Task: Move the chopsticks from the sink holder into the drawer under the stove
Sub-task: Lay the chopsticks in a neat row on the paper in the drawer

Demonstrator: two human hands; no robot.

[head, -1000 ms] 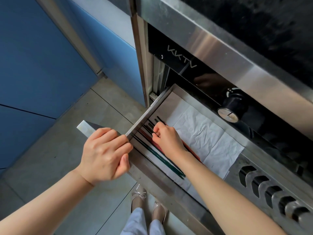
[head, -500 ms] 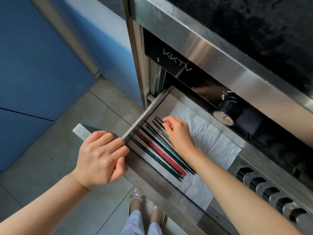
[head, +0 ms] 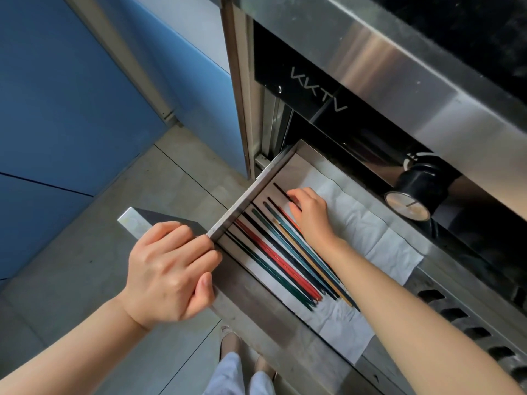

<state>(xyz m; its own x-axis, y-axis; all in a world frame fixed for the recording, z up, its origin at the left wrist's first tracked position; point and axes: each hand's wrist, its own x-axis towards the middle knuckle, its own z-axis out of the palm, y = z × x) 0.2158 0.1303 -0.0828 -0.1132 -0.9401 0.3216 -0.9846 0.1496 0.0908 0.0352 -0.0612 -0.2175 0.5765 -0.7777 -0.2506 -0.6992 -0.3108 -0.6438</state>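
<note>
The left hand is clamped over the front edge of the pulled-out stainless-steel drawer, beyond which the red, green, black and tan chopsticks lie fanned side by side on the drawer's white paper liner, the right hand pinching a black one near its far tip.

Blue cabinet fronts on the left — grey tiled floor below, softly daylit.
</note>
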